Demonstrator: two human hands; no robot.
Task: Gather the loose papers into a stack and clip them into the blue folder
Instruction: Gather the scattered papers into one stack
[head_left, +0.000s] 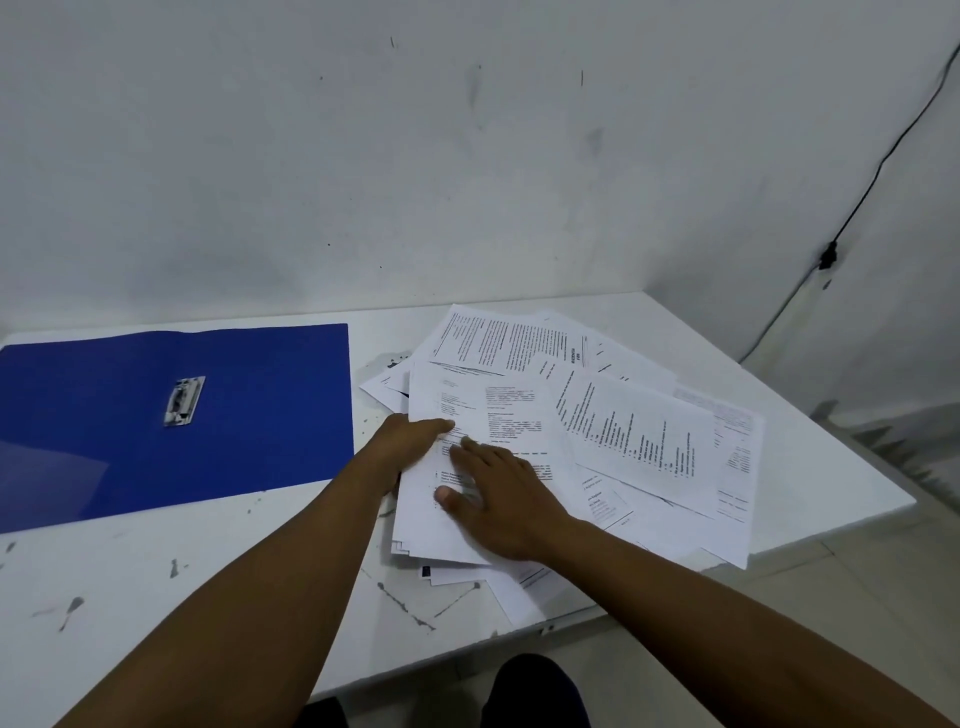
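papers, loose, on white table — folder open alongside

papers (597, 431): printed white sheets, fanned and overlapping at mixed angles, spread over the table's 3 o'clock half; some corners overhang the near edge and the angled edge at 4 o'clock. topmost sheet lies near centre, its left edge lifted a little.

left hand (410, 441): at the 9 o'clock edge of the pile, thumb on top of the topmost sheet, fingers hidden beneath it, pinching that edge.

right hand (498, 499): flat on the same sheet, fingers straight and slightly spread, pointing toward 11 o'clock, pressing down just beside the left thumb.

blue folder (260, 415): lying open and flat at 9 o'clock of the pile, apart from the sheets, with nothing clipped in it. metal clip (184, 401) sits on its inner face near the fold.

table (156, 582): white, scuffed with grey marks and chipped paint.

wall (467, 156): white, smudged, at 12 o'clock; black cable (878, 171) runs down it at 2 o'clock.
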